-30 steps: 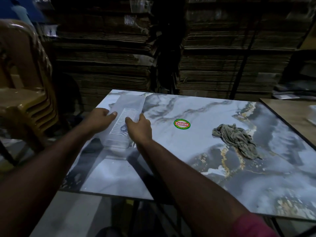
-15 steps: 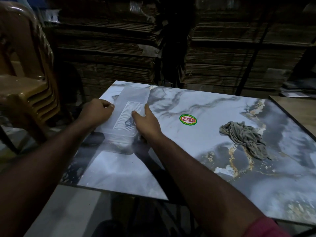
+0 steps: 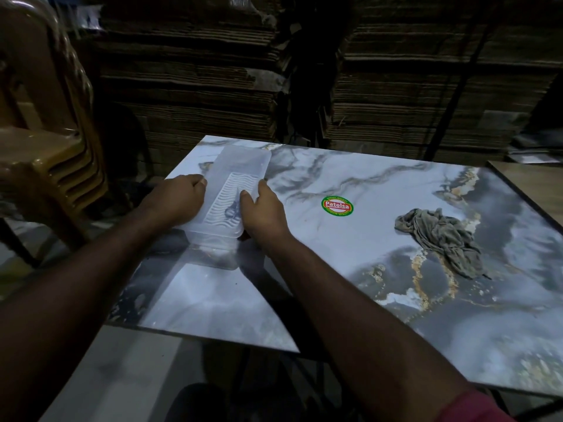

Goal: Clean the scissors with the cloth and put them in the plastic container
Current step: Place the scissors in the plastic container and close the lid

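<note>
The only writing I can read is on the round sticker (image 3: 337, 206) stuck flat to the worktop (image 3: 380, 190): "Patelsa" in white on a red band, ringed in green with small lettering too fine to make out. The worktop is a glossy slab printed like marble, pale grey-white with dark smoky veins and gold flecks.

On its far left part sits the plastic container (image 3: 243, 166), a long translucent box with rounded corners, lid on. The lid has a raised panel of wavy ridges running along it. Through that cloudy plastic I can see a dark shape with two small loops, the handles of the scissors (image 3: 231, 212), lying inside near the end closest to me; the blades are too blurred to trace.

My left hand (image 3: 179, 197) presses against the left long side of the container, fingers curled in at the lid's edge, thumb on the rim. My right hand (image 3: 263, 210) grips the right side, thumb up on the lid beside the ridged panel, fingers wrapped down over the edge. Both hands are clamped on the box from opposite sides.

Well to the right lies the cloth (image 3: 441, 239), a crumpled grey-olive rag, soft and creased, touching neither hand.

Left of the worktop stands a stack of brown moulded plastic chairs (image 3: 45, 147). Behind are tall piles of flattened corrugated cardboard (image 3: 189, 71).
</note>
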The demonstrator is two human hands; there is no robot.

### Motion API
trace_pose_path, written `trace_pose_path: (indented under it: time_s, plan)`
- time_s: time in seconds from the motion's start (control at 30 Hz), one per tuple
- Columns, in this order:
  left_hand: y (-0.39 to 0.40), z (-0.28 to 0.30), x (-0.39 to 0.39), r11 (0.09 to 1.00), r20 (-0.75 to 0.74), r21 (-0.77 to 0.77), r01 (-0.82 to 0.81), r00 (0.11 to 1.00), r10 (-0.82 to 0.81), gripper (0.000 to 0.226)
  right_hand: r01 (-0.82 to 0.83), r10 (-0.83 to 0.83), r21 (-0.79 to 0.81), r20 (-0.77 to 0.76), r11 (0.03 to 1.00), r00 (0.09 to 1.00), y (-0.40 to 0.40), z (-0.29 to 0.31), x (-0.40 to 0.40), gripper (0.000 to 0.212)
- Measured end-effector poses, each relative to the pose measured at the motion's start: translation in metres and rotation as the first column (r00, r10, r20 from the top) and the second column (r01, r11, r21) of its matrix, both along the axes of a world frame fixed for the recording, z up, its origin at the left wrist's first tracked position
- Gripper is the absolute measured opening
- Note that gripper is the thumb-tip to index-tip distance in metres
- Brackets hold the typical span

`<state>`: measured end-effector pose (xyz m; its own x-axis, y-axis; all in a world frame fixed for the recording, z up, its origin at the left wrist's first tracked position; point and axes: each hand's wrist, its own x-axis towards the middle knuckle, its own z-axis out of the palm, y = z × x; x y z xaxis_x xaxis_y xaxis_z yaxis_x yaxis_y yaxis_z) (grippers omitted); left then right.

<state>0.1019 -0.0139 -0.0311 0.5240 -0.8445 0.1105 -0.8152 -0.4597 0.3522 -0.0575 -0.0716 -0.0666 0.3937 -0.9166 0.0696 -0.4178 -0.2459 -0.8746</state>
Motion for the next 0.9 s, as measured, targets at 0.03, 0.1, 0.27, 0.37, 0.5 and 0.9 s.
trace_pose_path:
  time_s: [0.03,0.1,0.27,0.37,0.5,0.9]
  plan:
    - [-0.001,0.001,0.0,1.0,0.025,-0.003,0.024,0.999,-0.024,0.047,-0.008,0.003,-0.058,-0.073,0.998,0.997,0.001,0.002,0.0,0.052]
    - [-0.004,0.004,-0.002,0.992,0.062,0.001,0.125,0.99,-0.124,0.05,-0.063,-0.017,-0.242,-0.317,0.968,0.948,0.0,0.007,-0.003,0.065]
    - [-0.014,0.002,-0.007,0.946,-0.008,0.112,0.305,0.952,-0.306,0.063,-0.264,0.114,-0.262,-0.476,0.928,0.872,-0.019,0.008,-0.008,0.063]
    - [-0.014,-0.001,-0.006,0.945,0.022,0.129,0.299,0.952,-0.304,0.064,-0.274,0.088,-0.289,-0.524,0.917,0.847,-0.019,0.009,-0.003,0.063]
    - [-0.013,0.003,-0.01,0.939,0.038,0.142,0.312,0.947,-0.32,0.063,-0.249,0.066,-0.284,-0.527,0.926,0.847,-0.019,0.009,-0.003,0.063]
    - [-0.039,0.034,-0.023,0.968,0.127,-0.136,0.212,0.973,-0.195,0.058,-0.204,0.097,-0.328,-0.313,0.922,0.945,-0.043,0.028,-0.039,0.067]
